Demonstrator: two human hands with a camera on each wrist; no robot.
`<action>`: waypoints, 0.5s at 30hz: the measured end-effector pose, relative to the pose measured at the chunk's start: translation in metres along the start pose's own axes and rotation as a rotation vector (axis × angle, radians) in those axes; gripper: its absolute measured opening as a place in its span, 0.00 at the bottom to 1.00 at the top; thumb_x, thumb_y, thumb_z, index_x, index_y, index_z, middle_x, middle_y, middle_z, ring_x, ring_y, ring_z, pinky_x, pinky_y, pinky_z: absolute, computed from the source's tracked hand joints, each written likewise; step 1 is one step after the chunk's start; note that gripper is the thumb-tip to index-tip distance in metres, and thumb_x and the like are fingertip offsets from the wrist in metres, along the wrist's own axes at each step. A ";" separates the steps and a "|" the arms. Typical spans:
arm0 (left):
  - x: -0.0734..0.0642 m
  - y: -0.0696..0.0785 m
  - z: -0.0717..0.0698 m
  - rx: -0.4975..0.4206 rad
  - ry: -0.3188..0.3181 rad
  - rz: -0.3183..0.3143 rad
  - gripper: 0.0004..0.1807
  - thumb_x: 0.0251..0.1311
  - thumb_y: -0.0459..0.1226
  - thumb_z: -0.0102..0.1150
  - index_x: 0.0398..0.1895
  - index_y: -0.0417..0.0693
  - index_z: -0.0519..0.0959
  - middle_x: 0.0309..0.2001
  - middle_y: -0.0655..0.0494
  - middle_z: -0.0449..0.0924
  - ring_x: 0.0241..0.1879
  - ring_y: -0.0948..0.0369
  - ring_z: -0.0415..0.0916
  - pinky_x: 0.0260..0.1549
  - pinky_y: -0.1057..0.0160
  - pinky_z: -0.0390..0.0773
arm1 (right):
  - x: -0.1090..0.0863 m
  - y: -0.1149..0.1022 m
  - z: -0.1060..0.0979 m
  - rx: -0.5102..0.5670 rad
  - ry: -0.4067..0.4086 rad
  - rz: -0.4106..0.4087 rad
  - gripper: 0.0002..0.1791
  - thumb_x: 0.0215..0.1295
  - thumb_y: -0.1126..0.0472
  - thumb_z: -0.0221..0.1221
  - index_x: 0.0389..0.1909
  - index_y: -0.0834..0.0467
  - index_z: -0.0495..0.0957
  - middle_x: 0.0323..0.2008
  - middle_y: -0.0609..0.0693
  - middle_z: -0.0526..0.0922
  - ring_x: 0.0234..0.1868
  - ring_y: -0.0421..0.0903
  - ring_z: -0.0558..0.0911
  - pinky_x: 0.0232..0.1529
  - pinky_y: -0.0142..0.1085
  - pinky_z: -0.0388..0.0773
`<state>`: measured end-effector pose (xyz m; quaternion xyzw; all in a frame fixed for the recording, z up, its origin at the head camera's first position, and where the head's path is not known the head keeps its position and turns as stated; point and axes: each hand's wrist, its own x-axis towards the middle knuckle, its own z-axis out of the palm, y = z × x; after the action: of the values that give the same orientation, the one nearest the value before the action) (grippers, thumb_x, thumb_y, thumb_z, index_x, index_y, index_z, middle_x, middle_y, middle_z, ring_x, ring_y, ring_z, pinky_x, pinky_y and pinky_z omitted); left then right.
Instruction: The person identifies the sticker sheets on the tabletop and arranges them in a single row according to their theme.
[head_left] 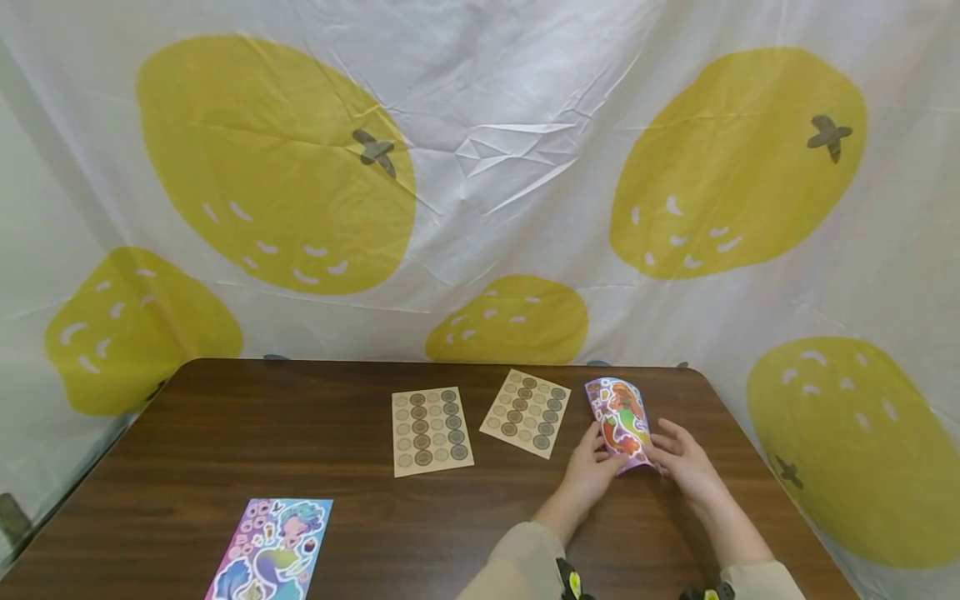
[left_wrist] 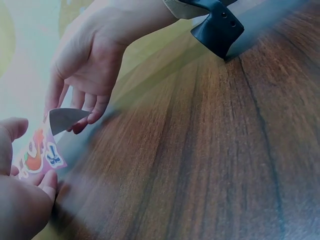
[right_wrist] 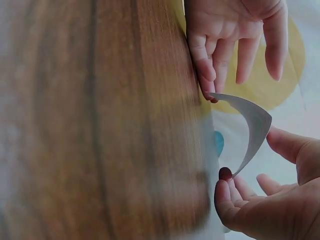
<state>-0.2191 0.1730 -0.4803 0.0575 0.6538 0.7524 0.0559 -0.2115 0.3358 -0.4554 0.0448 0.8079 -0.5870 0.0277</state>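
Note:
A glossy mermaid sticker sheet [head_left: 621, 412], with a red-haired figure and a green tail, is bowed between both hands at the table's right side. My left hand [head_left: 588, 477] grips its lower left part, thumb across the printed face. At the opposite edge, my right hand [head_left: 692, 473] holds the lower right side between thumb and fingers. In the right wrist view the sheet [right_wrist: 254, 120] curves strongly, its plain grey-white back showing. The left wrist view shows a printed corner [left_wrist: 52, 152] near the left thumb; some fingertips behind the sheet are hidden.
Two beige sheets of round stickers, one upright [head_left: 431, 433] and one slanted [head_left: 525, 414], lie left of the hands. Another mermaid sticker sheet [head_left: 272, 550] lies at the front left of the brown wooden table [head_left: 300, 450]. A lemon-patterned curtain [head_left: 510, 217] hangs behind.

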 end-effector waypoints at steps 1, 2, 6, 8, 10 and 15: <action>0.000 0.000 0.000 -0.003 0.004 0.004 0.38 0.53 0.28 0.64 0.69 0.33 0.60 0.55 0.40 0.73 0.44 0.56 0.73 0.41 0.60 0.78 | 0.000 0.000 0.000 0.001 0.002 -0.004 0.41 0.69 0.64 0.55 0.72 0.70 0.41 0.64 0.75 0.58 0.38 0.34 0.75 0.37 0.29 0.74; -0.001 0.000 0.000 -0.005 0.009 0.009 0.39 0.53 0.27 0.63 0.69 0.33 0.60 0.55 0.40 0.74 0.43 0.56 0.73 0.40 0.61 0.79 | -0.001 0.000 0.000 0.003 0.004 -0.008 0.41 0.69 0.64 0.55 0.72 0.70 0.41 0.64 0.75 0.58 0.39 0.35 0.75 0.37 0.29 0.74; 0.000 -0.003 0.000 0.007 0.026 0.020 0.39 0.51 0.26 0.64 0.68 0.33 0.60 0.53 0.42 0.74 0.41 0.57 0.74 0.37 0.63 0.80 | -0.003 -0.002 0.000 -0.008 0.011 -0.016 0.42 0.68 0.64 0.56 0.72 0.70 0.41 0.63 0.75 0.60 0.46 0.43 0.75 0.41 0.29 0.74; 0.001 -0.005 0.000 0.035 0.036 0.029 0.39 0.51 0.26 0.65 0.68 0.33 0.61 0.52 0.44 0.75 0.39 0.58 0.74 0.35 0.65 0.79 | -0.004 -0.002 0.000 -0.015 0.013 -0.017 0.43 0.67 0.63 0.57 0.72 0.70 0.41 0.63 0.74 0.60 0.51 0.50 0.73 0.43 0.29 0.74; 0.001 -0.005 -0.001 0.050 0.037 0.039 0.39 0.50 0.26 0.65 0.68 0.33 0.61 0.50 0.46 0.75 0.38 0.59 0.74 0.34 0.66 0.79 | -0.004 -0.001 -0.001 -0.016 0.017 -0.015 0.43 0.67 0.63 0.57 0.72 0.69 0.41 0.63 0.74 0.60 0.55 0.55 0.71 0.44 0.29 0.73; 0.001 -0.005 -0.002 0.089 0.044 0.054 0.39 0.50 0.26 0.66 0.67 0.34 0.63 0.46 0.51 0.73 0.34 0.63 0.71 0.31 0.68 0.78 | -0.007 0.000 -0.002 -0.043 0.019 -0.010 0.44 0.67 0.62 0.58 0.73 0.68 0.40 0.64 0.73 0.58 0.62 0.63 0.63 0.49 0.33 0.70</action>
<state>-0.2199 0.1718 -0.4856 0.0610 0.6859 0.7249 0.0183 -0.2048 0.3370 -0.4539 0.0457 0.8209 -0.5690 0.0182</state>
